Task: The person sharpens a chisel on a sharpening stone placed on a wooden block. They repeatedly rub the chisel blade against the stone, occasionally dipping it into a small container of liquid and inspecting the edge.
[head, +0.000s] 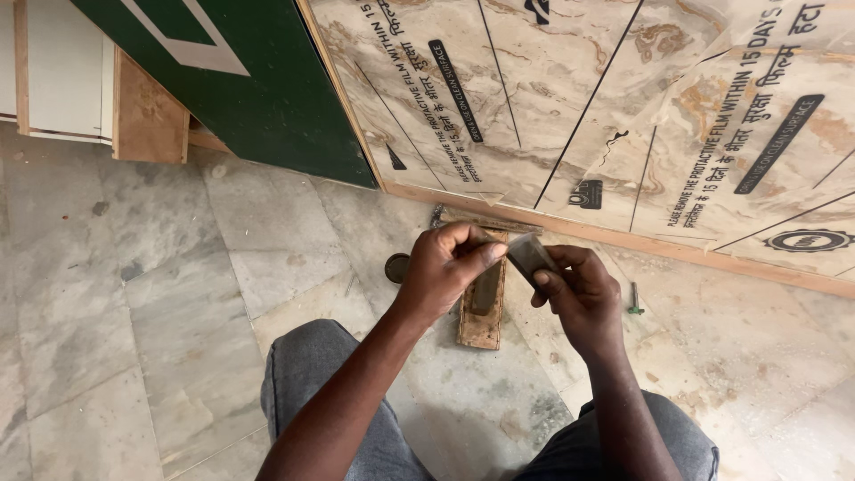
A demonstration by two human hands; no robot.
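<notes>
My right hand (577, 294) grips a flat grey metal blade (531, 255), held up at an angle. My left hand (450, 267) is curled, and its thumb touches the blade's near edge. Below both hands a dark sharpening stone set in a worn wooden holder (482, 326) lies on the marble floor (178, 294). My knees in grey trousers (312, 374) frame the bottom of the view.
A large laminated board with a marble pattern under printed protective film (570, 107) leans just beyond the hands. A green panel (258, 80) and plywood pieces (147, 120) stand at the back left. A small round dark lid (397, 266) and a small green-tipped bit (635, 301) lie on the floor.
</notes>
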